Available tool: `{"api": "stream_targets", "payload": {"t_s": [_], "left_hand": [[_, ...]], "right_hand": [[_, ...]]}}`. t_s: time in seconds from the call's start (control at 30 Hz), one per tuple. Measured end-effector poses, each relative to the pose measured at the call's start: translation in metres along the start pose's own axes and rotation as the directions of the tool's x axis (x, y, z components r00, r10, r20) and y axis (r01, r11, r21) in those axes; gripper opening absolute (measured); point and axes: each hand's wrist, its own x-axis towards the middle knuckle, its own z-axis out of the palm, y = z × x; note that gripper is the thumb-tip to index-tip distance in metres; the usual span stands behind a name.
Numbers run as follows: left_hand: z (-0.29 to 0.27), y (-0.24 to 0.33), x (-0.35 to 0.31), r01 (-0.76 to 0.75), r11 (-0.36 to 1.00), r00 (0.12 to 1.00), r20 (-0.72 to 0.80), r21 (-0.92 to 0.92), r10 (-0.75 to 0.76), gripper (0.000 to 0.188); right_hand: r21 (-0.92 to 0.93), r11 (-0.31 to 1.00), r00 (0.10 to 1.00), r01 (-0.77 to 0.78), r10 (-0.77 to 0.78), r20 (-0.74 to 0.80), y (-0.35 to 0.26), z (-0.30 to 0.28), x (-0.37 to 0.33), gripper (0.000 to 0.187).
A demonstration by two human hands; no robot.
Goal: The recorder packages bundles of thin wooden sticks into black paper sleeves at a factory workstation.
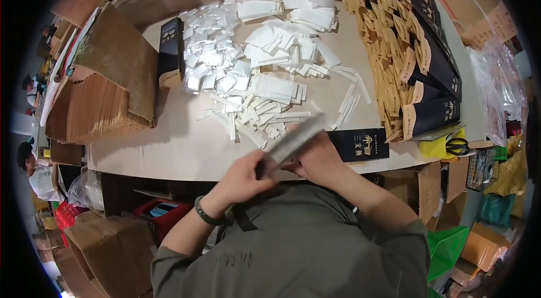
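A flat, greyish slab-like piece, smeared by motion, slants between my hands above the table's front edge; its kind cannot be made out. My left hand is closed round its lower end, thumb along the side. Against its right side, my right hand is closed on it too, with most of the fingers hidden. Just right of that hand a dark blue printed sleeve lies flat. Thin white strips are scattered beyond my hands, beside folded white packets.
Shiny clear sachets lie heaped left of the white packets. A cardboard box of brown sheets stands at left, near a dark box. Dark and tan sleeves are piled at right. Black scissors rest by the right edge.
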Motion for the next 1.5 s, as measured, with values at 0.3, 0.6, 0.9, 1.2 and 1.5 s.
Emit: {"api": "stream_targets", "payload": {"t_s": [0.3,0.6,0.9,1.2,1.5], "left_hand": [[-0.018,-0.029,0.014,-0.091,0.903,0.879,-0.392,0.420,0.271,0.055],[-0.047,-0.028,-0.043,-0.028,0.781,0.984,-0.122,0.624,0.132,0.077],[-0.112,-0.029,0.020,-0.177,0.646,0.855,-0.209,0.743,0.474,0.060],[-0.144,-0.030,0.090,0.065,0.805,0.870,-0.429,0.590,0.245,0.035],[-0.137,-0.060,0.087,-0.133,0.781,0.602,-0.576,0.611,0.553,0.023]], "right_hand": [[-0.093,0.857,0.796,-0.506,0.506,0.333,-0.016,0.018,0.013,0.026],[0.079,0.818,0.815,-0.570,0.551,0.179,-0.015,0.037,0.015,0.020],[-0.270,0.929,0.961,-0.254,0.273,0.034,0.028,-0.014,0.023,0.015],[-0.369,0.821,0.879,-0.436,0.477,0.022,0.071,-0.004,-0.001,0.010],[0.097,0.893,0.898,-0.440,0.440,0.026,0.061,-0.020,0.074,0.014]]}}
